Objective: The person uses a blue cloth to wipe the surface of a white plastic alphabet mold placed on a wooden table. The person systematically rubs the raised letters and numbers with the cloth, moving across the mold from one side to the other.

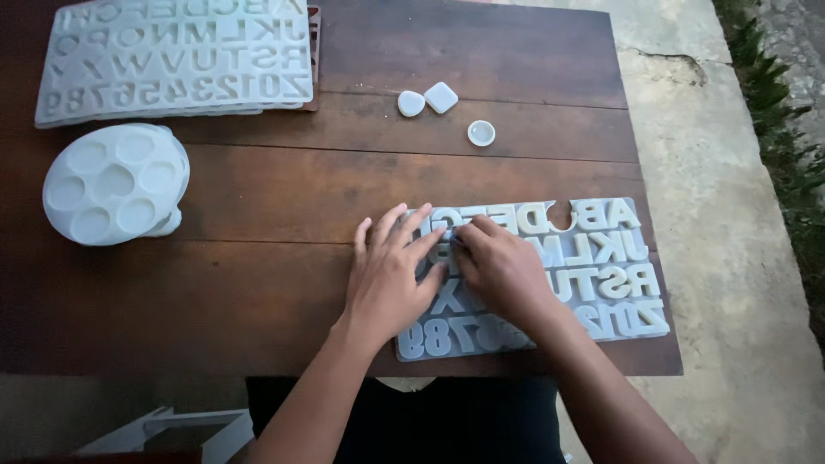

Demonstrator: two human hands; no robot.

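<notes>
Left hand (388, 271): flat, fingers spread, pressing on left end of letter-and-number mould (601, 258); nothing gripped.
Right hand (503, 266): fingers curled, tips pinched at mould's upper left area; whether anything is pinched cannot be told.
Mould: translucent silicone, lying flat at near right edge of wooden table (284, 198).
Far left: stacked similar moulds (176, 56).
Left: round mould with circular cavities (116, 185).
Far centre: three small white pieces (443, 107), close together.
</notes>
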